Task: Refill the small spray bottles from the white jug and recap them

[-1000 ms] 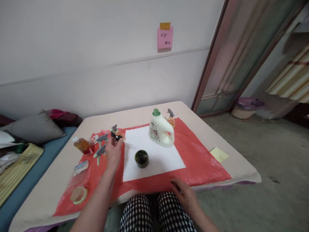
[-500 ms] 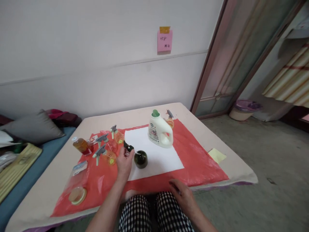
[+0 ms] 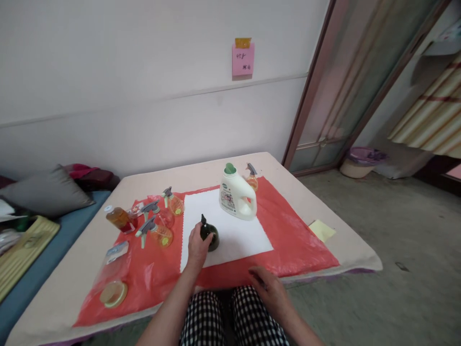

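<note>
A small round dark green bottle (image 3: 214, 239) stands on a white sheet (image 3: 237, 244) with a black pump head (image 3: 203, 220) over its mouth. My left hand (image 3: 197, 247) is closed at the bottle's top left, thumb across its front; the fingers hide the neck, so I cannot tell how the pump sits. Over the sheet's front edge and my lap, my right hand (image 3: 270, 288) holds nothing visible, its fingers loosely apart. Behind the bottle stands a large cream jug (image 3: 234, 197) with a handle and a green spout (image 3: 229, 168).
Left of the sheet, spray bottles (image 3: 161, 235) with grey triggers lie on red plastic (image 3: 144, 283). Beside them lies an amber-liquid bottle (image 3: 120, 218). A round lid (image 3: 114, 294) is at front left. Another spray bottle (image 3: 252, 180) stands behind the jug, and yellow paper (image 3: 322, 230) lies at right.
My left hand has moved right, from holding the black pump beside the dark green bottle to gripping at the bottle's top. The pump is now over the mouth. My right hand has hardly moved.
</note>
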The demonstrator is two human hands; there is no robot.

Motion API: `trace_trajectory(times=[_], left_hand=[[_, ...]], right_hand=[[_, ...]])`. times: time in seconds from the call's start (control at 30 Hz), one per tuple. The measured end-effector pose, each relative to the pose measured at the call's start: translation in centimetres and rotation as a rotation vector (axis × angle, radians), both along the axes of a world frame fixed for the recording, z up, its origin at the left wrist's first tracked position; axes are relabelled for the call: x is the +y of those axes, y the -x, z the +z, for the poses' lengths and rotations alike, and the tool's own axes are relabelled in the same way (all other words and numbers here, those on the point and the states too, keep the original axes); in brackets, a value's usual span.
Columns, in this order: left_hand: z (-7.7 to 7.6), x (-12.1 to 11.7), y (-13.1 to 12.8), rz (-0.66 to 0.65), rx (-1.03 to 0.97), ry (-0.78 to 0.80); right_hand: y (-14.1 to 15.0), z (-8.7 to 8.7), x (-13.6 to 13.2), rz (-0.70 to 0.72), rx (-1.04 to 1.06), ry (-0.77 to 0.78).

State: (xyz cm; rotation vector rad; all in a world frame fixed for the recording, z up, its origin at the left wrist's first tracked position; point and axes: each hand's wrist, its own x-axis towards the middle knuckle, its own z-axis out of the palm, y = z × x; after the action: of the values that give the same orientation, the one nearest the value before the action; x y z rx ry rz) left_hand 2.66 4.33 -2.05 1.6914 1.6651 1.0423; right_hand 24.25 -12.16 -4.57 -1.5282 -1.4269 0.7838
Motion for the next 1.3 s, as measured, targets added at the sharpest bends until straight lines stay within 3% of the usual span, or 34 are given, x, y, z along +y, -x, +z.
trace_trajectory(times=[0.2, 0.33, 0.47, 0.57, 0.67, 0.77, 0.97, 1.13, 1.3], left_hand=[[-0.4, 0.1, -0.3, 0.034, -0.163, -0.002], [0.6, 0.4, 0.0, 0.088, -0.356, -0.041], [3.2, 0.0, 0.2, 0.095, -0.526, -0.074], [5.9, -1.7, -0.1, 0.035, -0.707, -0.013], [8.4, -4.1, -0.5, -0.033, -0.87, 0.067], [10.2, -6.3, -0.7, -0.059, -0.891, 0.102], [12.6, -8.9, -0.9, -0.02, -0.958, 0.125], [14.5, -10.4, -1.2, 0.001, -1.018, 0.144], [16.4, -11.7, -1.0, -0.033, -1.104, 0.16]], right_hand=[[0.7, 0.2, 0.7, 0.011, 0.056, 0.064], [1.8, 0.4, 2.4, 0.007, 0.222, 0.103], [3.1, 0.8, 5.1, 0.018, 0.583, 0.125], [4.3, 2.1, 6.4, 0.079, 0.811, 0.093], [5.2, 4.2, 6.4, 0.2, 0.882, 0.015], [5.7, 5.9, 5.2, 0.219, 0.919, -0.039], [5.6, 7.0, 2.5, 0.15, 0.783, -0.169], [5.6, 7.6, 0.8, 0.237, 0.642, -0.194], [6.1, 8.3, -0.9, 0.124, 0.424, -0.313]])
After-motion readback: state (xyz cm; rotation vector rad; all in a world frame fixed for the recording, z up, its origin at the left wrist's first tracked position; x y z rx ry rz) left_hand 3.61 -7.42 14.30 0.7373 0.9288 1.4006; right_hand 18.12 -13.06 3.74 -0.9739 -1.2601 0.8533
